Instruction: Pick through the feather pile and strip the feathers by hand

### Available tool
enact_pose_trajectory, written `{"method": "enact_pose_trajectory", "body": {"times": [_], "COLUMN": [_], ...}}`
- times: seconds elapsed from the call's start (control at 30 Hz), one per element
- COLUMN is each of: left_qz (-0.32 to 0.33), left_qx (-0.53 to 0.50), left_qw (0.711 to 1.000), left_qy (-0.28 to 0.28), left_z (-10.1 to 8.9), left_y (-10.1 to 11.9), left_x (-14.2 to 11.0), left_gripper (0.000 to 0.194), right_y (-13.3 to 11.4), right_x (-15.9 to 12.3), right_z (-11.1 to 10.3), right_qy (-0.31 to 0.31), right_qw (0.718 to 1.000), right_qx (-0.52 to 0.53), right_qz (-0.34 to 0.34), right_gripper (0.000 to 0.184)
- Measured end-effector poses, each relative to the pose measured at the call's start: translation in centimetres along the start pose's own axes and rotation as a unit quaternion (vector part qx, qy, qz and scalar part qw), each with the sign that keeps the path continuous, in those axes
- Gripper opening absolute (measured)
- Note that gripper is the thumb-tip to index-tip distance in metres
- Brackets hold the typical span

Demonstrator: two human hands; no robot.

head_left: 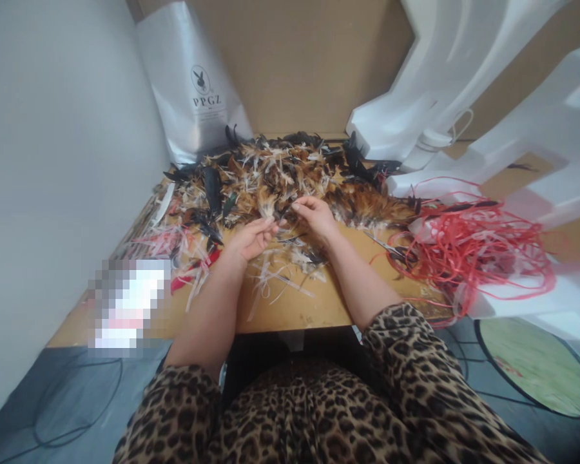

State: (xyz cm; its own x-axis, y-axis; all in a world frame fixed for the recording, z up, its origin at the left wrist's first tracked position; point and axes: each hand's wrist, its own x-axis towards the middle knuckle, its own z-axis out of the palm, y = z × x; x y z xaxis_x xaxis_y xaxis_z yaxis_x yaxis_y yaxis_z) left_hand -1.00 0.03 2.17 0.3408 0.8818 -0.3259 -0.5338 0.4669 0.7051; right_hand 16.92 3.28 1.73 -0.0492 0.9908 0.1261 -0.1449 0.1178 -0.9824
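Note:
Over the near side of a feather pile (290,164), my two hands work close together. My left hand (252,238) is closed, thumb and fingers pinching the end of a small dark feather (282,218). My right hand (318,218) is also closed, its thumb and forefinger pinched at the other side of that feather; the exact grip is too small to see clearly. Brown, black and whitish feathers lie loose around my fingers. Below my hands, thin whitish ribbon strips (265,280) are scattered on the wooden table (319,312).
Tangled red ribbon (483,251) heaps at the right, beside scissors (400,251). A white printed bag (188,84) stands at the back left. At the right back is a white cup (428,145) among white sheets. A blurred-out bright object (133,303) lies at the left edge.

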Motion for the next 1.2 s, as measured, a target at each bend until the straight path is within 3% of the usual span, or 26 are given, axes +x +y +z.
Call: {"method": "enact_pose_trajectory", "body": {"times": [0.17, 0.3, 0.47, 0.57, 0.63, 0.7, 0.8, 0.87, 1.03, 1.2], "left_qz": [-0.002, 0.034, 0.105, 0.129, 0.141, 0.154, 0.174, 0.179, 0.160, 0.105], "left_qx": [-0.018, -0.010, 0.030, 0.047, 0.059, 0.079, 0.117, 0.139, 0.130, 0.055], "left_qw": [1.000, 0.999, 0.994, 0.990, 0.988, 0.985, 0.978, 0.974, 0.978, 0.992], "left_qy": [-0.012, -0.003, 0.012, 0.022, 0.026, 0.026, 0.020, 0.013, 0.012, 0.030], "left_z": [-0.1, 0.0, 0.0, -0.1, -0.2, -0.3, -0.3, -0.3, -0.2, -0.1], "left_y": [-0.3, -0.4, -0.5, -0.5, -0.6, -0.6, -0.9, -1.1, -1.4, -1.2], "left_x": [0.2, 0.4, 0.7, 0.8, 0.9, 0.9, 1.0, 0.9, 1.0, 1.2], "left_gripper": [0.011, 0.011, 0.005, 0.001, 0.003, 0.007, 0.014, 0.018, 0.015, 0.002], "right_y": [-0.2, -0.1, -0.4, -0.9, -1.1, -1.1, -0.7, -0.4, -0.3, -0.4], "right_x": [-0.2, -0.2, -0.2, -0.6, -0.8, -1.0, -1.2, -1.2, -1.1, -1.2], "right_z": [0.2, 0.3, 0.9, 1.2, 1.3, 1.4, 1.6, 1.7, 2.0, 2.4], "right_qy": [0.000, 0.003, 0.086, 0.090, 0.050, -0.013, -0.075, -0.079, -0.078, -0.038], "right_qw": [1.000, 0.999, 0.990, 0.984, 0.988, 0.993, 0.989, 0.985, 0.972, 0.979], "right_qx": [-0.016, -0.024, -0.048, -0.100, -0.124, -0.120, -0.048, 0.017, 0.130, 0.145], "right_qz": [-0.016, -0.024, -0.102, -0.112, -0.077, 0.003, 0.118, 0.152, 0.181, 0.137], "right_gripper": [0.030, 0.031, 0.034, 0.024, 0.023, 0.030, 0.040, 0.042, 0.039, 0.035]}}
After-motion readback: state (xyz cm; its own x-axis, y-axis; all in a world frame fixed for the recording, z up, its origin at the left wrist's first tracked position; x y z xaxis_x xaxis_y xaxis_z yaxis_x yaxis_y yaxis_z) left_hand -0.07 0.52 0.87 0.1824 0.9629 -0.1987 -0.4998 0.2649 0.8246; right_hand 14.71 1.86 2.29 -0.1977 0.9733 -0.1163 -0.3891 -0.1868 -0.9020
